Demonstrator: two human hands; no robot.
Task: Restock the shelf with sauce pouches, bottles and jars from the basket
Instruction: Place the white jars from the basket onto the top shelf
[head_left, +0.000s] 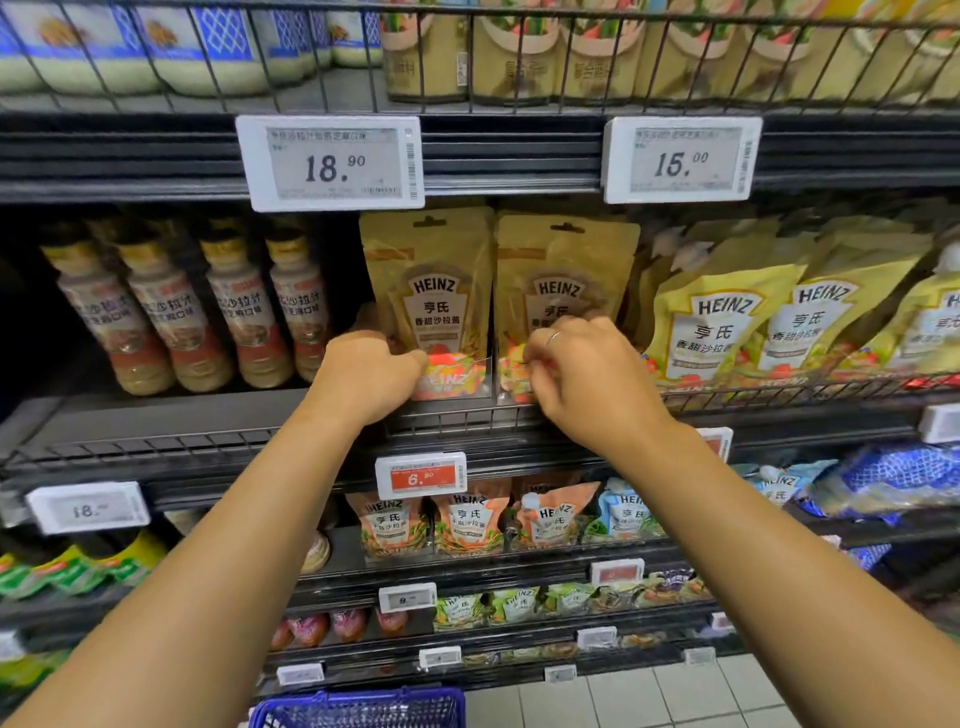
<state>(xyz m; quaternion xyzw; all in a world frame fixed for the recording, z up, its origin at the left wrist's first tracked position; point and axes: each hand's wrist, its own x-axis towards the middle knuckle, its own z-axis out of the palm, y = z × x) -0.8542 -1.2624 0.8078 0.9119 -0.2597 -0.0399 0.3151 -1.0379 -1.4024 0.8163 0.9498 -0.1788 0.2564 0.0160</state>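
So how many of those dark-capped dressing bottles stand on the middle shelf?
4 front bottles, in a row left of the tan pouches. More may stand hidden behind.

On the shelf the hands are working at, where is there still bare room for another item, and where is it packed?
Bare shelf shows in front of the brown dressing bottles, left of the left hand. A dark gap separates those bottles from the tan pouches. It is crowded from the pouches rightward: the right hand is at them, and yellow pouches lean packed together.

Bright, soft-focus, edges fisheye-bent
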